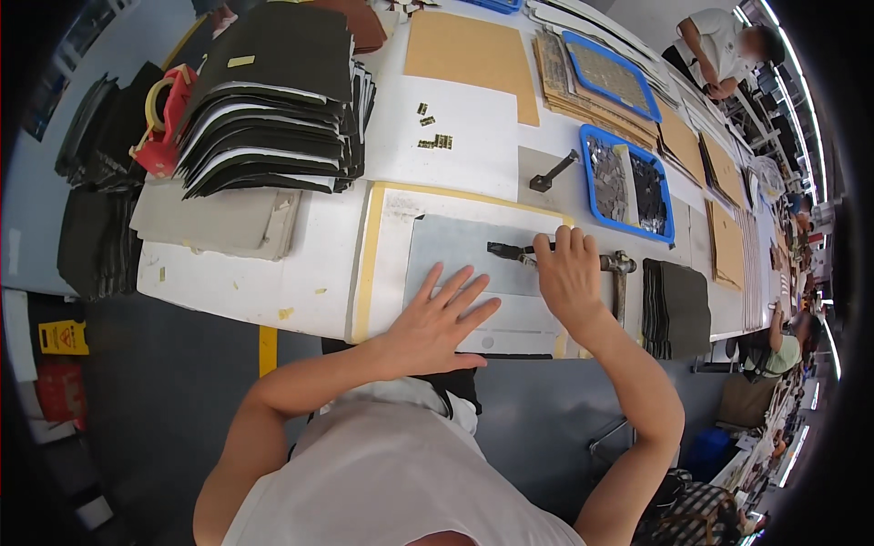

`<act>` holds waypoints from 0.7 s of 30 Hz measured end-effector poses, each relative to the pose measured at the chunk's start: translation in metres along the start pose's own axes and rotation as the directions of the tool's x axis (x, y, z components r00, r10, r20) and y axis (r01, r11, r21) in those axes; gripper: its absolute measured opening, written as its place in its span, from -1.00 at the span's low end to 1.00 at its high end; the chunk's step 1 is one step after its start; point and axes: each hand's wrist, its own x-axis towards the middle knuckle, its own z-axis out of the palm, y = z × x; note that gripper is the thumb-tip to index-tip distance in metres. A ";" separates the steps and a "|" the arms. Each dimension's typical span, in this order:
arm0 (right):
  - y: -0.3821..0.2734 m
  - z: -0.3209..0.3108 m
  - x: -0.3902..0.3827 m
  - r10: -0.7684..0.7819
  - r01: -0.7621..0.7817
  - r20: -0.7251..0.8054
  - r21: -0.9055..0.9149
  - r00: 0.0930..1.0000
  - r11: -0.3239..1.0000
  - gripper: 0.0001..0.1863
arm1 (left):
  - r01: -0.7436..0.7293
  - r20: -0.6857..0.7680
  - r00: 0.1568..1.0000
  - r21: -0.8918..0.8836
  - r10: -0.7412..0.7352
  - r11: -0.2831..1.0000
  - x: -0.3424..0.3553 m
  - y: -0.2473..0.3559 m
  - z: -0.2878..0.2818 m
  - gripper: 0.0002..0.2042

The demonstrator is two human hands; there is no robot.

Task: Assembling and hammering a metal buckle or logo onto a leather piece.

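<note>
My left hand (437,323) rests with fingers spread on a pale grey-blue sheet (446,244), pressing on its lower part. The sheet lies on a white board (387,214) edged with yellow tape. Over the sheet's right side, my right hand (572,278) is closed round a dark tool with a flat, broad tip (503,249); the tip points left, and the fingers hide its other end. Just right of that hand lies a hammer (623,263), apart from the fingers as far as I can see. A stack of black sheets (675,309) is further right.
Blue trays (671,227) of small flat pieces stand back right, by a dark upright tool (553,171). Small gold-coloured pieces (442,142) lie on white paper. A tall black stack (273,100) and a red tape dispenser (166,123) occupy the left. Another person (724,45) stands far right.
</note>
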 end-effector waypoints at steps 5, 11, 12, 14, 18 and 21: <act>0.004 0.007 -0.001 -0.013 0.008 0.149 0.033 0.989 0.999 -0.91 | -0.004 0.005 1.000 0.013 0.004 1.000 0.001 0.001 -0.001 -0.13; 0.009 -0.003 -0.019 0.210 -0.292 0.240 0.385 0.948 0.876 -0.76 | -0.003 0.029 1.000 0.015 0.002 1.000 0.000 0.004 -0.005 -0.16; 0.012 -0.003 -0.025 0.206 -0.286 0.236 0.384 0.950 0.878 -0.76 | -0.004 0.052 0.999 0.039 0.002 0.999 -0.003 0.006 -0.004 -0.14; 0.019 -0.005 -0.047 0.463 -0.517 0.236 0.463 0.855 0.720 -0.68 | -0.013 0.076 0.997 0.053 0.009 0.998 -0.003 0.012 -0.004 -0.12; 0.028 -0.007 -0.076 0.601 -0.708 0.374 0.378 0.706 0.597 -0.61 | 0.032 0.035 0.999 -0.007 -0.032 0.999 -0.008 0.019 -0.014 -0.36; 0.028 0.011 -0.106 0.644 -0.685 0.247 0.368 0.724 0.629 -0.56 | 0.016 -0.053 0.999 0.097 -0.011 0.995 -0.008 0.020 -0.040 -0.53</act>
